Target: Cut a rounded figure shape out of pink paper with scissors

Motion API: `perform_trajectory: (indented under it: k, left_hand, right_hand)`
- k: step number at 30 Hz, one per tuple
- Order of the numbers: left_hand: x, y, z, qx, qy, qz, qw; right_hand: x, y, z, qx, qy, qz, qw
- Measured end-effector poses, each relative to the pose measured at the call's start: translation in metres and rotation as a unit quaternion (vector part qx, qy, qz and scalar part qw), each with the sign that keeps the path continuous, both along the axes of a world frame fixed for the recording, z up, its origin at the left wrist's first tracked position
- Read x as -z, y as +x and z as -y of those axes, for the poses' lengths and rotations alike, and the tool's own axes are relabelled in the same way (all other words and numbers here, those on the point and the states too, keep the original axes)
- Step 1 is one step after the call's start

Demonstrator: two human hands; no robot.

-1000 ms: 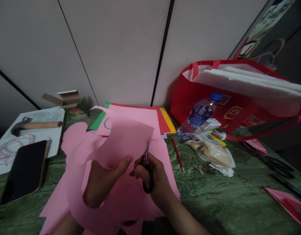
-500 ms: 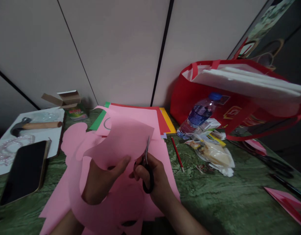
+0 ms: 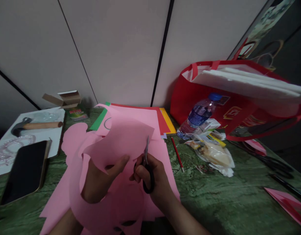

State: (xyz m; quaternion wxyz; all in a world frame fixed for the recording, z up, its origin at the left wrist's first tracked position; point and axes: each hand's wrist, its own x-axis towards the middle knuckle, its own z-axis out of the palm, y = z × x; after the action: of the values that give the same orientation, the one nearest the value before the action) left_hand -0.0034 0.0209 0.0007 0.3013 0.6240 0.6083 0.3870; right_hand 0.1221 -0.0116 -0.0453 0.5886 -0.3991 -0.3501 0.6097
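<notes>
Cutting through a pink sheet is the step in hand in this head view, and doing it well seems to ask for feeding the paper rather than twisting the wrist. Taking the small scissors as the middle of a clock face, the left hand sits between eight and nine o'clock, reaching through a curved gap and pinching the sheet, thumb on top and fingers hidden beneath. The right hand is closed round the black handles, blades aimed at twelve o'clock; whether paper lies between the blades is hard to tell. The sheet rises toward eleven o'clock, thin, matte and springy-looking, so a taut hold near the cut would likely keep it from buckling, and the thumb is best kept clear of the blade line. Under it spreads loose pink paper with rounded, lobed edges, which could be snipped by mistake unless the sheet stays lifted. At twelve lie flat coloured sheets; just past two, a slim red pencil; at two, a clear plastic bottle tilts before a floppy red bag. A glossy dark phone lies at nine, a wooden-handled hammer toward ten, and the green table looks streaked like marble.
</notes>
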Motion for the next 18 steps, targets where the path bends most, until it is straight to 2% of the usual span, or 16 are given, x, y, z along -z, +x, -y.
perform_trajectory:
  k: [7,11,14,18]
  left_hand:
    - [0.002,-0.001,0.0,-0.001,0.001,0.039,0.999]
    - [0.002,0.0,0.003,-0.004,-0.055,0.07,0.996]
    - [0.003,-0.004,0.001,-0.015,-0.1,0.04,0.994]
    - [0.006,-0.013,-0.004,-0.025,-0.123,-0.018,0.992]
  right_hand:
    - [0.002,0.0,0.001,-0.005,0.007,0.001,1.0]
    - [0.003,0.0,0.001,-0.006,0.011,-0.01,1.0]
    - [0.001,0.0,0.001,-0.003,0.009,-0.008,1.0]
    - [-0.001,0.0,0.002,-0.005,0.018,0.01,1.0]
